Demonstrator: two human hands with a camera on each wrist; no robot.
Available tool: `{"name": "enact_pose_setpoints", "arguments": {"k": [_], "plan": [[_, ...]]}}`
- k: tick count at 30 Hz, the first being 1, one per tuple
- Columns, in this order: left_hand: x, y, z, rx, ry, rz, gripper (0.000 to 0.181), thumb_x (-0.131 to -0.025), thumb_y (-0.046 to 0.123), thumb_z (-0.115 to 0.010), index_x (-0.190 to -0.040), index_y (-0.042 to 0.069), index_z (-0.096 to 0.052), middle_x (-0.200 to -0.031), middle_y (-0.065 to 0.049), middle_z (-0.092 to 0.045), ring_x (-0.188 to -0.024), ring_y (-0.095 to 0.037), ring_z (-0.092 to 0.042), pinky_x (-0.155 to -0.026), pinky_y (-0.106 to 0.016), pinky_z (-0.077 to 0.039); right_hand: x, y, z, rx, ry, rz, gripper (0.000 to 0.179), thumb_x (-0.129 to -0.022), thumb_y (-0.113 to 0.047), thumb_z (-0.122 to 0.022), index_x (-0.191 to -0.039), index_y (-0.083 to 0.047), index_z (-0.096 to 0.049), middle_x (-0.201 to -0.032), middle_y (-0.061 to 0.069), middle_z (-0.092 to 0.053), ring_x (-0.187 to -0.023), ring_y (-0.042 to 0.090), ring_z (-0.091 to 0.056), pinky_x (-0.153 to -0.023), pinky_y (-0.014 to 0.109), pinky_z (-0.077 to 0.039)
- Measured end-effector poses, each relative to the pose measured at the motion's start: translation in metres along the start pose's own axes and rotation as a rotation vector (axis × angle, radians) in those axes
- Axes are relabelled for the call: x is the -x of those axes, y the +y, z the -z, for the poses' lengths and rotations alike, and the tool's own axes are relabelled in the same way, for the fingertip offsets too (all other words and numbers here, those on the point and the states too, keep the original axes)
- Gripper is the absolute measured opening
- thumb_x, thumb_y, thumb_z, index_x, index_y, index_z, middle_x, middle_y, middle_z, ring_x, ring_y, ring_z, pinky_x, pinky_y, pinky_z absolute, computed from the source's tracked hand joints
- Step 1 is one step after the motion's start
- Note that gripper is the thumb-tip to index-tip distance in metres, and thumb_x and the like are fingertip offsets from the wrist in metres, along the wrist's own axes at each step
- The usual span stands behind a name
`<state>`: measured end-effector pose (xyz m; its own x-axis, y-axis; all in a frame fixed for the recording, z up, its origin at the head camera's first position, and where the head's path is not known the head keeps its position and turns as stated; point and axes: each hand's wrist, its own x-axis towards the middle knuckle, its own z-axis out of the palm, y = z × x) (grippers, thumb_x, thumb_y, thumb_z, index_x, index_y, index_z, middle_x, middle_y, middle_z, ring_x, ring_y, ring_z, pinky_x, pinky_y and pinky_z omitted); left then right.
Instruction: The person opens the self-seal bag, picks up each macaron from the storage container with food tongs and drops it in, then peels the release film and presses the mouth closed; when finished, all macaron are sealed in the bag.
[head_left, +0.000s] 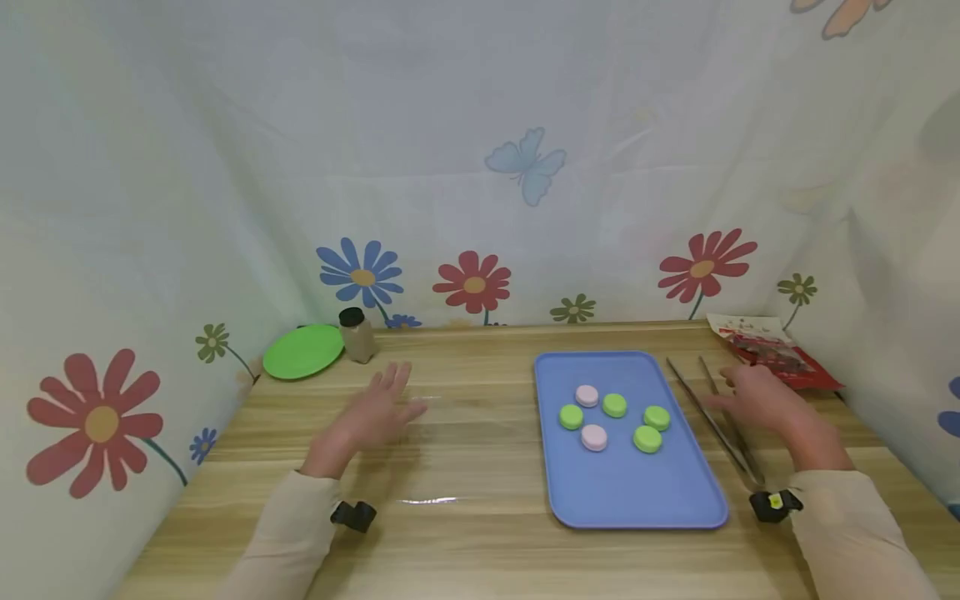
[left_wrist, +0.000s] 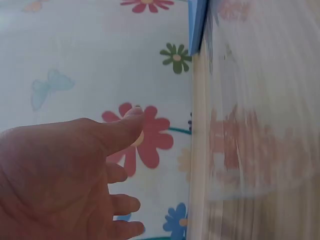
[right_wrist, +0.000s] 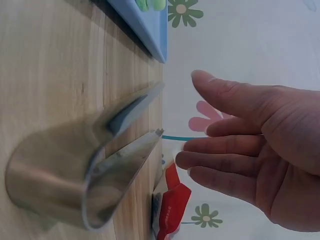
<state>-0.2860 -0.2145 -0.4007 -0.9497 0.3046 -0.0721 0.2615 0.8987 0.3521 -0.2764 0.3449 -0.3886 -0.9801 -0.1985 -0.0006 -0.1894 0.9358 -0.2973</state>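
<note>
My left hand (head_left: pixel 369 414) hovers above the left part of the table with its fingers extended, holding nothing. On the other side, my right hand (head_left: pixel 765 404) is held over a pair of metal tongs (head_left: pixel 716 421), its fingers nearly straight. In the right wrist view the tongs (right_wrist: pixel 55 175) stand on the wood with the bend nearest the camera, apart from the hand. A blue tray (head_left: pixel 622 500) lies left of the tongs. It bears several green macarons (head_left: pixel 647 439) and two pale pink ones, among them a pink macaron (head_left: pixel 594 437).
A green plate (head_left: pixel 303 352) sits at the back left, beside a jar with a black lid (head_left: pixel 358 337). A red and white food packet (head_left: pixel 776 352) lies at the back right. Behind the wooden table (head_left: pixel 480 550) hangs a flower-printed curtain (head_left: pixel 420 125).
</note>
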Motion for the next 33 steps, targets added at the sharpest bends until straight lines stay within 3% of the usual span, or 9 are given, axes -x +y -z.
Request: {"name": "enact_pose_setpoints", "arguments": {"k": [6,9,12,14,17,21,25,28,33], "plan": [[-0.001,0.024,-0.008,0.050,-0.026,-0.105,0.078,-0.103,0.043,-0.053,-0.160,0.004,-0.015,-0.164,-0.024,-0.010,-0.148,-0.048,-0.011,-0.116,-0.061,-0.019,0.000,0.008,0.002,-0.019,-0.068,-0.019,0.057,-0.087,-0.028,-0.079,-0.108,0.022,-0.062,-0.104,0.038,-0.065,-0.095,0.049,-0.065,-0.079,0.058,-0.054],[-0.001,0.039,-0.015,0.083,-0.031,-0.168,0.073,-0.104,0.038,-0.053,-0.160,0.004,-0.018,-0.164,-0.022,-0.015,-0.149,-0.044,-0.014,-0.117,-0.058,-0.020,-0.001,0.012,0.000,-0.035,-0.096,-0.009,0.047,-0.083,-0.031,-0.082,-0.092,0.013,-0.069,-0.078,0.020,-0.066,-0.072,0.032,-0.063,-0.064,0.044,-0.054],[-0.001,0.054,-0.026,0.067,-0.035,-0.239,0.068,-0.105,0.033,-0.053,-0.159,0.005,-0.024,-0.163,-0.021,-0.018,-0.149,-0.043,-0.015,-0.117,-0.060,-0.017,0.000,0.014,-0.004,-0.066,-0.104,0.015,0.037,-0.081,-0.031,-0.084,-0.068,-0.001,-0.064,-0.058,-0.003,-0.043,-0.056,0.014,-0.041,-0.052,0.029,-0.035],[-0.001,0.065,-0.033,0.016,-0.033,-0.257,0.066,-0.105,0.035,-0.053,-0.159,0.008,-0.026,-0.164,-0.018,-0.018,-0.150,-0.041,-0.013,-0.116,-0.063,-0.014,0.000,0.015,-0.007,-0.083,-0.104,0.031,0.040,-0.081,-0.030,-0.084,-0.060,-0.008,-0.057,-0.057,-0.008,-0.031,-0.055,0.010,-0.032,-0.053,0.027,-0.027],[-0.003,0.079,-0.042,-0.091,-0.016,-0.247,0.066,-0.104,0.040,-0.053,-0.159,0.012,-0.030,-0.165,-0.016,-0.017,-0.150,-0.040,-0.011,-0.115,-0.067,-0.011,0.001,0.017,-0.009,-0.090,-0.109,0.030,0.039,-0.081,-0.030,-0.084,-0.060,-0.009,-0.058,-0.057,-0.008,-0.031,-0.055,0.009,-0.033,-0.053,0.027,-0.027],[-0.008,0.094,-0.051,-0.137,-0.015,-0.239,0.063,-0.105,0.041,-0.050,-0.158,0.014,-0.031,-0.165,-0.014,-0.019,-0.151,-0.039,-0.012,-0.115,-0.066,-0.012,0.000,0.018,-0.010,-0.077,-0.119,-0.003,0.039,-0.080,-0.032,-0.085,-0.064,-0.005,-0.061,-0.057,-0.007,-0.036,-0.056,0.011,-0.036,-0.053,0.028,-0.029],[-0.013,0.106,-0.059,-0.124,-0.091,-0.253,0.057,-0.108,0.036,-0.042,-0.159,0.013,-0.029,-0.165,-0.015,-0.018,-0.150,-0.042,-0.012,-0.114,-0.068,-0.014,-0.004,0.019,-0.014,-0.079,-0.105,0.006,0.042,-0.081,-0.032,-0.083,-0.060,-0.010,-0.055,-0.056,-0.007,-0.034,-0.054,0.011,-0.034,-0.053,0.028,-0.029],[-0.015,0.112,-0.067,-0.133,-0.159,-0.227,0.056,-0.110,0.036,-0.036,-0.160,0.014,-0.025,-0.166,-0.013,-0.014,-0.151,-0.040,-0.009,-0.115,-0.067,-0.011,-0.005,0.020,-0.018,-0.082,-0.092,0.016,0.046,-0.082,-0.032,-0.082,-0.056,-0.014,-0.048,-0.055,-0.008,-0.030,-0.053,0.009,-0.031,-0.052,0.027,-0.027],[-0.019,0.117,-0.077,-0.181,-0.201,-0.172,0.061,-0.108,0.046,-0.033,-0.161,0.019,-0.020,-0.168,-0.008,-0.010,-0.152,-0.037,-0.006,-0.116,-0.064,-0.009,-0.003,0.017,-0.016,-0.078,-0.104,-0.003,0.041,-0.082,-0.033,-0.082,-0.060,-0.009,-0.057,-0.056,-0.007,-0.033,-0.054,0.011,-0.035,-0.053,0.029,-0.029]]}}
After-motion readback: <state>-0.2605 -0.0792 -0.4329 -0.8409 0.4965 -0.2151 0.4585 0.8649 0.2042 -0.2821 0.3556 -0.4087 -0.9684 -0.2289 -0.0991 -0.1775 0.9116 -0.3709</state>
